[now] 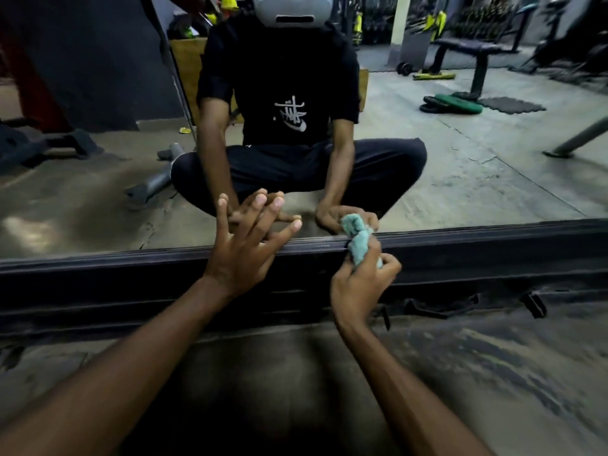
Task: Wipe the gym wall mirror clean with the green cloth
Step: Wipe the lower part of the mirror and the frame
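Mostly black and grey gym scene, one green cloth (pixel 360 245) standing out
Cloth pale teal-green, plain, no pattern; mirror frame (pixel 131 262) black; reflected in the wall mirror (pixel 82 209): T-shirt (pixel 283 70) black with a white brush-style graphic (pixel 291 115), trousers (pixel 378 162) black, headset (pixel 291 6) light grey with a black slot, weight plates (pixel 455 105) green and black, floor mat (pixel 511 105) dark grey, bench (pixel 473 46) black, pillar (pixel 399 21) cream, wooden box (pixel 187 57) tan, bits of neon yellow gear (pixel 434 21) at the back; floor (pixel 493 373) dusty grey-brown with darker streaks
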A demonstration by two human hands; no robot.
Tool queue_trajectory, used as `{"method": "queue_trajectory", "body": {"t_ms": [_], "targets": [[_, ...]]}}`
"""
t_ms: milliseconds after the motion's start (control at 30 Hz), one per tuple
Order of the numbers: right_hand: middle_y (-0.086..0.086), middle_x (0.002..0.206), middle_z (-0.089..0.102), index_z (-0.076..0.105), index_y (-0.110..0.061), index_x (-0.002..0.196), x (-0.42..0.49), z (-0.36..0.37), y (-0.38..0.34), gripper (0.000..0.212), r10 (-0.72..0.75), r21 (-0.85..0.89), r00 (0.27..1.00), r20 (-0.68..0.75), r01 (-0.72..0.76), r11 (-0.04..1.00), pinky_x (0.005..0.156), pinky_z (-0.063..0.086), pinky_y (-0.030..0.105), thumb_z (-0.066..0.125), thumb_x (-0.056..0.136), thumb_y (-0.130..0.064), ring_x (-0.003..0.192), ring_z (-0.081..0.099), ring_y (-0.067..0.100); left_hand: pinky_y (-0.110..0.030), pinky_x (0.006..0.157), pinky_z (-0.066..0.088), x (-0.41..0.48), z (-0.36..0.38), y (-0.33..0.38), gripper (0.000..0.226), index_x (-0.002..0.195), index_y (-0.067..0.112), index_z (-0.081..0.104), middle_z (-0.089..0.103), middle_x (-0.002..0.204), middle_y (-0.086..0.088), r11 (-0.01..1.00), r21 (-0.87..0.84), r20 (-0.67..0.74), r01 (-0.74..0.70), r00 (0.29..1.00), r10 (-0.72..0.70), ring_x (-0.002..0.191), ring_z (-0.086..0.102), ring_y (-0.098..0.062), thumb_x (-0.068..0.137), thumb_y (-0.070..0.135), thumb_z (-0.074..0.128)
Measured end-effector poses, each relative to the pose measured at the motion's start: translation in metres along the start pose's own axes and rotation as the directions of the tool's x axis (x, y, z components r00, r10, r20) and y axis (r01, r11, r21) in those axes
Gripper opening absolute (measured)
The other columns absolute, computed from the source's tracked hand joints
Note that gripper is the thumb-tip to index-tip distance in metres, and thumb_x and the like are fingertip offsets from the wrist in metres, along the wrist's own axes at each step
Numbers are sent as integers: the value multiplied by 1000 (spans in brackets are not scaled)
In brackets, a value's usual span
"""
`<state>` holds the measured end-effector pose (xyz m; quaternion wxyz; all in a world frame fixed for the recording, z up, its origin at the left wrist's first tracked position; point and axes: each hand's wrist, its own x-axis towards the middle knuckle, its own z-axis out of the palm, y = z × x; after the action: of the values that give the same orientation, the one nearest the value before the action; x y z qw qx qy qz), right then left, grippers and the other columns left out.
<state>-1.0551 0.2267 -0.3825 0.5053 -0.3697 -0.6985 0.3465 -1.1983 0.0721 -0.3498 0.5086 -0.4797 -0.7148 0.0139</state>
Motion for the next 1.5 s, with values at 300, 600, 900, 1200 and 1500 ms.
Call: {"method": "queue_trajectory", "body": {"t_ms": [300,600,900,1200,1500], "targets": [[10,119,34,51,-4,134,-7,2,-19,61,79,124,993,-93,-67,990,97,35,19,51,74,8,101,49,34,-82,112,15,-47,-16,-50,71,158,36,41,18,170,-17,997,-5,59,81,995,-81,156,18,-43,92,30,68],[-5,115,36,67,-15,122,-55,25,-27,53,-335,67,912,236,329,942,95,40,19,60,74,4,101,55,27,-80,114,16,-83,-23,-88,69,161,35,34,20,170,-19,990,-10,81,139,987,-138,156,16,-43,97,35,60],[12,118,43,66,-16,125,-96,56,-67,60,-259,11,940,221,263,965,96,39,26,60,71,7,107,45,27,-80,114,17,-90,-20,-102,67,161,32,34,19,171,-16,998,-20,37,64,997,-63,156,19,-40,98,34,58],[25,127,38,52,-8,137,-102,77,-86,62,31,-35,1000,0,-30,999,103,39,43,58,76,4,111,41,40,-81,114,11,-130,-33,-145,73,161,35,32,7,172,-18,984,5,100,179,979,-179,157,9,-45,93,36,58],[20,130,48,58,-24,136,-122,79,-79,67,-534,-9,759,373,578,816,84,48,46,66,72,-8,110,48,40,-77,116,14,-179,-68,-198,85,163,35,20,3,171,-20,867,81,234,492,836,-496,157,3,-45,93,35,68]]}}
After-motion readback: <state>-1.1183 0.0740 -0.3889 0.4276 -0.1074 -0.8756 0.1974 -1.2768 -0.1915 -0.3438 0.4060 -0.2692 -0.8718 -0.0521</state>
